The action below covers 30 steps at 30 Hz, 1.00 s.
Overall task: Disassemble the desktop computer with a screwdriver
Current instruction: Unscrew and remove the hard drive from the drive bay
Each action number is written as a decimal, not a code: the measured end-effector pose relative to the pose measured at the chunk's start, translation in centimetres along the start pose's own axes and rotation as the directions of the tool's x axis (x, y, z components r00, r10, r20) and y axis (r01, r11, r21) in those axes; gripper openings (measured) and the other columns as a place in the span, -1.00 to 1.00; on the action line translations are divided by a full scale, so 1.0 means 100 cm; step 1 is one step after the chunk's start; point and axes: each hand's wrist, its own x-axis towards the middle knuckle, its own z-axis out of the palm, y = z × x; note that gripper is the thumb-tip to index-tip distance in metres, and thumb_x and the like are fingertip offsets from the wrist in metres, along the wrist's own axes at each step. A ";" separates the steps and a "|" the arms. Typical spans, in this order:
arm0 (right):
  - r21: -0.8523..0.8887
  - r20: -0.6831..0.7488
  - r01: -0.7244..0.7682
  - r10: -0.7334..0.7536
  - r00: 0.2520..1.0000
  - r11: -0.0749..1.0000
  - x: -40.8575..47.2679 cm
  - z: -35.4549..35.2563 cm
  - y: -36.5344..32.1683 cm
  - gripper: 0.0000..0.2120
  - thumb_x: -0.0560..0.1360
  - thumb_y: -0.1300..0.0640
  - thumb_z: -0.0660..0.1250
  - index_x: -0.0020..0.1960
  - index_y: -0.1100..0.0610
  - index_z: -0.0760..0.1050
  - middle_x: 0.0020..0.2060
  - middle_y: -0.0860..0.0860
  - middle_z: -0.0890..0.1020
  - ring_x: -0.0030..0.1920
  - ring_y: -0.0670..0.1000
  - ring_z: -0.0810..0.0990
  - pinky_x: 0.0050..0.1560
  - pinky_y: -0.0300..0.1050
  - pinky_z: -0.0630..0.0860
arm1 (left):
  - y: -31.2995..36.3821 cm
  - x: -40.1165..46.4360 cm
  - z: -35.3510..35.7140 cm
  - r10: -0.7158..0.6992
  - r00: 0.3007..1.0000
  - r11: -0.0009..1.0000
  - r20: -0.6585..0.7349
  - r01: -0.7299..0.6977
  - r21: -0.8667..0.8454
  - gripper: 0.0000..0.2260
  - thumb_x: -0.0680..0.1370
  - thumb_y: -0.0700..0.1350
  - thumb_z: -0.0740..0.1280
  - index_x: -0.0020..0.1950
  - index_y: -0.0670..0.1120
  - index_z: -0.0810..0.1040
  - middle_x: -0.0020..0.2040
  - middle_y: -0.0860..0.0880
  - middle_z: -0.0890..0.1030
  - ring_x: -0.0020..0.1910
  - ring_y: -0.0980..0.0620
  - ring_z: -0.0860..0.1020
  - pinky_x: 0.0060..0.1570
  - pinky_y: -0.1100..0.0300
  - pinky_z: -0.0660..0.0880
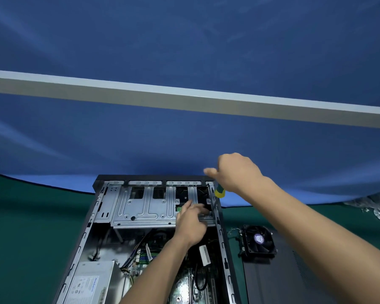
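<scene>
Fingers of my right hand (235, 172) clench the screwdriver (218, 192) at the computer case (225, 249) corner, left hand (192, 222) fingertips pinching the drive bracket (145, 207)

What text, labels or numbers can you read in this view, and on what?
None legible.
Power supply label: printed text and marks, too blurred to read.
White sticker inside the case: too small.
Round fan hub sticker: blurred.

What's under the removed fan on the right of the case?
The fan sits on the near-left corner of a dark side panel, which lies on the green table. The panel surface directly beneath the fan is hidden.
</scene>
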 end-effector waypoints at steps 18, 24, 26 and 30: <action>-0.011 -0.092 0.060 -0.061 0.994 0.998 -0.002 0.008 0.000 -0.94 0.54 0.21 0.16 -0.01 0.18 0.29 -0.15 0.04 0.34 -0.18 0.17 0.42 -0.34 -0.10 0.27 | 0.001 0.000 -0.001 -0.008 1.000 1.000 0.010 0.008 0.003 -0.68 0.48 -0.28 0.28 0.15 0.03 0.56 0.34 0.16 0.42 0.48 0.07 0.04 0.39 0.06 -0.06; -0.093 -0.122 -0.001 -0.010 0.992 0.996 -0.001 0.007 0.001 -0.92 0.56 0.19 0.14 -0.06 0.18 0.25 -0.20 0.05 0.36 -0.22 0.16 0.38 -0.40 -0.12 0.20 | 0.003 -0.001 -0.001 -0.006 1.000 1.000 0.002 0.006 0.016 -0.68 0.48 -0.28 0.28 0.17 0.02 0.56 0.34 0.16 0.43 0.48 0.07 0.05 0.38 0.11 -0.05; -0.014 -0.067 0.013 -0.013 0.998 1.000 0.000 0.007 0.001 -0.89 0.55 0.20 0.17 0.04 0.18 0.29 -0.10 0.05 0.31 -0.17 0.16 0.40 -0.33 -0.10 0.28 | 0.003 -0.001 -0.002 -0.002 1.000 1.000 0.003 0.002 0.018 -0.69 0.49 -0.27 0.28 0.17 0.02 0.56 0.34 0.16 0.43 0.48 0.06 0.05 0.38 0.10 -0.05; -0.029 -0.092 0.024 -0.027 0.995 0.999 0.001 0.006 0.005 -0.90 0.58 0.15 0.16 0.04 0.16 0.37 -0.06 0.04 0.41 -0.12 0.13 0.46 -0.20 -0.07 0.36 | 0.004 -0.001 -0.001 0.000 1.000 1.000 -0.001 0.000 0.024 -0.68 0.49 -0.28 0.27 0.17 0.03 0.55 0.33 0.17 0.44 0.48 0.06 0.05 0.39 0.07 -0.05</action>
